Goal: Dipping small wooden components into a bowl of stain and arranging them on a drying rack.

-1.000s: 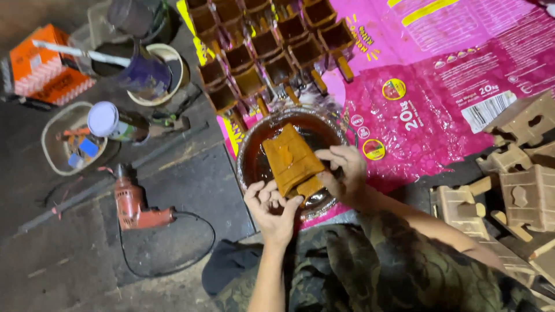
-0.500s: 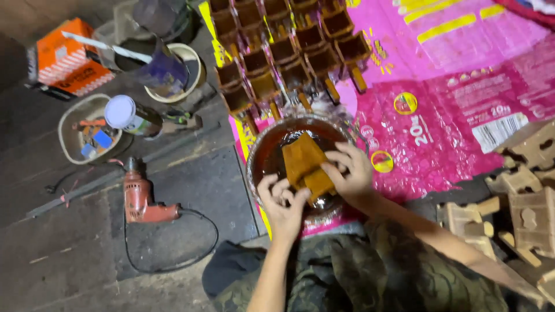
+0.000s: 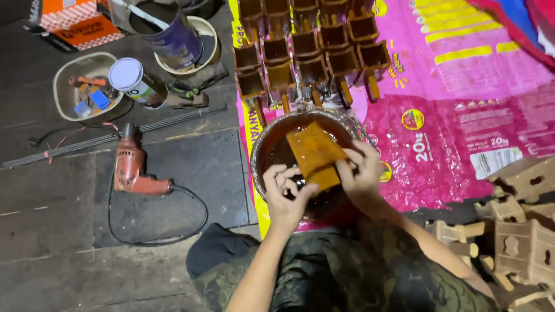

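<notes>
While held over bowl (image 3: 263, 151) of dark brown liquid, stained wooden piece (image 3: 314, 153) gripped by both hands: left hand (image 3: 286, 196) pinching near end, right hand (image 3: 361, 173) closed on right edge. Stained pieces (image 3: 312, 49) in rows on pink sack (image 3: 462, 115) beyond; red drill (image 3: 132, 170) on floor, left.

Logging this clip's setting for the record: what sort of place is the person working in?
Probably a small floor-level woodcraft workshop. Both hands, left hand and right hand, hold a stained wooden piece over a bowl of brown liquid; a red power drill lies nearby, with unstained wooden pieces stacked.
</notes>
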